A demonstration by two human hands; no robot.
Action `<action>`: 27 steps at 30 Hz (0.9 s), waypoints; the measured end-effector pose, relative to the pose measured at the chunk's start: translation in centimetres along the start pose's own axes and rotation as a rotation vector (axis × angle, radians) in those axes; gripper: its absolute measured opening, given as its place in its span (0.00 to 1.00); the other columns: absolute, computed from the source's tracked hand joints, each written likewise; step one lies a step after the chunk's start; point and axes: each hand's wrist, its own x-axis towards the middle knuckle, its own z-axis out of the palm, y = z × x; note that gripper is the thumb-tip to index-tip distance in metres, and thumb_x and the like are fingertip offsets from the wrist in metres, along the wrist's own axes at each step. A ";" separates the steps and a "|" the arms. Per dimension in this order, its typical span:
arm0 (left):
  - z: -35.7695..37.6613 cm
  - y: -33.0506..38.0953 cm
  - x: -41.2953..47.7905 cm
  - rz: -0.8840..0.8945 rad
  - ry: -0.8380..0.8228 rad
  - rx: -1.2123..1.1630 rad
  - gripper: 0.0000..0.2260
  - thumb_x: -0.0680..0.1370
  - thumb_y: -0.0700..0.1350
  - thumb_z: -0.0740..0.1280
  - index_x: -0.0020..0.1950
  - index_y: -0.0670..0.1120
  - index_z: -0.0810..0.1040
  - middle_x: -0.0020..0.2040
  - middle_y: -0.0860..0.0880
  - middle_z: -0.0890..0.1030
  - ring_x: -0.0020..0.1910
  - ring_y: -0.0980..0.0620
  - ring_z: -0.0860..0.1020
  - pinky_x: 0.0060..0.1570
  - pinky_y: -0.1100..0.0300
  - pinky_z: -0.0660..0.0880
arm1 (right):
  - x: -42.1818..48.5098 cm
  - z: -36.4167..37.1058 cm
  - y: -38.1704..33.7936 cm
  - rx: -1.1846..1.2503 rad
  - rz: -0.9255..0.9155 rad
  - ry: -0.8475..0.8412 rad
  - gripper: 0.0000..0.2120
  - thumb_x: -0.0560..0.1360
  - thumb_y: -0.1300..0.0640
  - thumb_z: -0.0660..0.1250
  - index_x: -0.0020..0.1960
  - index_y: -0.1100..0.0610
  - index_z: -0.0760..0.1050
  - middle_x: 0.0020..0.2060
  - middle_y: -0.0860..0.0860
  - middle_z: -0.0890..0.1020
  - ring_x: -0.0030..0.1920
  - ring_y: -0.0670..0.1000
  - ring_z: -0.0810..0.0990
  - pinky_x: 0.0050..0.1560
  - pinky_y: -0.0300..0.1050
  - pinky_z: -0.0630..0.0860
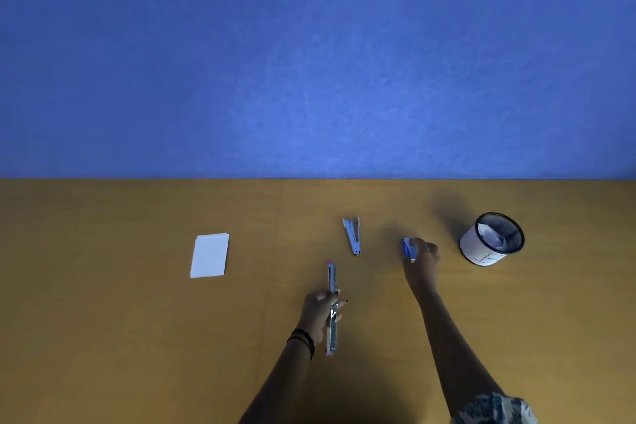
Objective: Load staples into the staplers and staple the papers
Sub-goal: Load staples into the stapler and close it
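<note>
Step in hand: loading, first stapler. No stapling begun.

Left grip (318,308) was curled round the middle of the stapler (331,277), holding it near the front centre of the surface (103,320). Stapler was swung fully open, one long straight line pointing away from the person, metal channel showing on the near half. Could not tell whether the channel held staples.

Right grip (424,262) was reached out to the right and pinching a small blue box (408,248), judged to be the staple box. Fingers were closed on its right side. Could not tell whether the box was lifted or resting on the surface.

Blue stapler (353,237) lay behind the first, between the two hands, open in a narrow V, untouched. Papers (209,256), a small white stack, lay well apart to the left, square and unstapled. White cup (481,251) with black rim stood right of the box, something pale crumpled inside.

Judgement: early in the task, both staplers opened, neither visibly loaded.

Next move calls for: bringing the box in toward the open stapler, getting a strip out (probably needs the left grip to free up or steady the box), then laying the strip legs-down in the channel. Risk: the strip breaking, or the stapler rolling once released.
</note>
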 end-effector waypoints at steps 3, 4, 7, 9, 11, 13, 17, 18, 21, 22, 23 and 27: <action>-0.1 0.3 0.9 0.061 0.035 0.096 0.03 0.75 0.38 0.68 0.46 0.40 0.80 0.36 0.47 0.79 0.26 0.59 0.73 0.26 0.70 0.67 | 0.4 0.3 -0.5 -0.083 -0.015 -0.035 0.25 0.74 0.69 0.63 0.69 0.58 0.65 0.65 0.62 0.65 0.65 0.62 0.67 0.57 0.57 0.75; -0.1 0.4 1.3 0.092 0.043 0.137 0.03 0.74 0.37 0.69 0.47 0.40 0.81 0.35 0.49 0.79 0.23 0.63 0.72 0.23 0.73 0.65 | 0.5 0.4 -0.7 -0.141 -0.033 -0.049 0.26 0.74 0.68 0.63 0.70 0.57 0.63 0.67 0.61 0.64 0.66 0.63 0.66 0.57 0.59 0.75; -0.3 1.0 2.2 0.153 0.040 0.208 0.04 0.73 0.35 0.69 0.46 0.40 0.82 0.35 0.47 0.80 0.27 0.63 0.76 0.28 0.72 0.68 | 1.0 0.7 -1.0 -0.368 -0.120 -0.102 0.27 0.74 0.69 0.60 0.72 0.56 0.61 0.70 0.60 0.61 0.65 0.64 0.65 0.58 0.58 0.73; -0.4 1.3 2.4 0.199 0.043 0.245 0.03 0.73 0.34 0.69 0.42 0.39 0.82 0.36 0.43 0.80 0.34 0.54 0.77 0.37 0.64 0.71 | 1.1 0.9 -1.0 -0.482 -0.160 -0.136 0.28 0.73 0.72 0.58 0.71 0.56 0.62 0.71 0.57 0.59 0.65 0.63 0.64 0.57 0.56 0.72; -0.7 1.2 2.9 0.228 0.063 0.274 0.04 0.73 0.33 0.68 0.40 0.38 0.81 0.32 0.45 0.80 0.31 0.56 0.77 0.35 0.64 0.71 | 1.1 1.0 -0.8 -0.526 -0.166 -0.143 0.28 0.73 0.74 0.57 0.70 0.57 0.63 0.71 0.55 0.60 0.65 0.62 0.64 0.56 0.54 0.73; -0.8 1.2 3.4 0.239 0.092 0.308 0.06 0.73 0.32 0.68 0.38 0.40 0.81 0.26 0.52 0.79 0.24 0.63 0.75 0.30 0.68 0.71 | 1.1 1.1 -0.6 -0.544 -0.172 -0.141 0.28 0.73 0.75 0.57 0.70 0.57 0.64 0.69 0.56 0.62 0.63 0.61 0.65 0.53 0.54 0.74; -0.8 1.2 3.6 0.244 0.118 0.340 0.10 0.72 0.31 0.69 0.33 0.44 0.78 0.20 0.56 0.77 0.20 0.64 0.75 0.24 0.72 0.69 | 0.9 0.5 -0.1 -0.515 -0.195 -0.180 0.26 0.74 0.71 0.61 0.70 0.58 0.64 0.67 0.57 0.65 0.63 0.60 0.66 0.52 0.54 0.75; -0.8 1.2 3.6 0.243 0.134 0.334 0.10 0.72 0.31 0.69 0.34 0.44 0.78 0.21 0.55 0.77 0.20 0.64 0.75 0.23 0.72 0.69 | 0.8 0.3 0.0 -0.502 -0.202 -0.199 0.26 0.73 0.69 0.63 0.69 0.58 0.65 0.66 0.57 0.66 0.63 0.60 0.66 0.53 0.54 0.75; -0.8 1.2 3.5 0.253 0.195 0.320 0.05 0.71 0.32 0.70 0.40 0.40 0.80 0.30 0.49 0.80 0.23 0.61 0.77 0.28 0.68 0.73 | 0.6 -0.3 0.3 -0.448 -0.207 -0.254 0.27 0.73 0.65 0.68 0.70 0.58 0.65 0.66 0.57 0.67 0.64 0.60 0.67 0.56 0.53 0.73; -0.8 1.2 3.5 0.258 0.208 0.325 0.04 0.71 0.32 0.70 0.43 0.39 0.81 0.34 0.46 0.82 0.26 0.59 0.77 0.31 0.65 0.74 | 0.4 -0.4 0.4 -0.417 -0.204 -0.267 0.28 0.73 0.65 0.68 0.70 0.58 0.65 0.66 0.57 0.67 0.64 0.60 0.67 0.58 0.52 0.71; -0.9 1.2 3.5 0.260 0.213 0.327 0.05 0.71 0.32 0.70 0.46 0.38 0.81 0.38 0.43 0.83 0.29 0.58 0.77 0.33 0.64 0.74 | 0.2 -0.5 0.5 -0.385 -0.204 -0.275 0.28 0.73 0.65 0.68 0.70 0.59 0.65 0.66 0.58 0.67 0.64 0.60 0.67 0.59 0.51 0.70; -1.1 1.0 3.6 0.258 0.216 0.312 0.11 0.71 0.30 0.69 0.53 0.37 0.79 0.47 0.40 0.83 0.36 0.53 0.79 0.37 0.64 0.77 | -1.1 -0.5 0.5 -0.274 -0.228 -0.277 0.27 0.72 0.66 0.69 0.69 0.59 0.67 0.65 0.58 0.70 0.62 0.59 0.69 0.59 0.49 0.70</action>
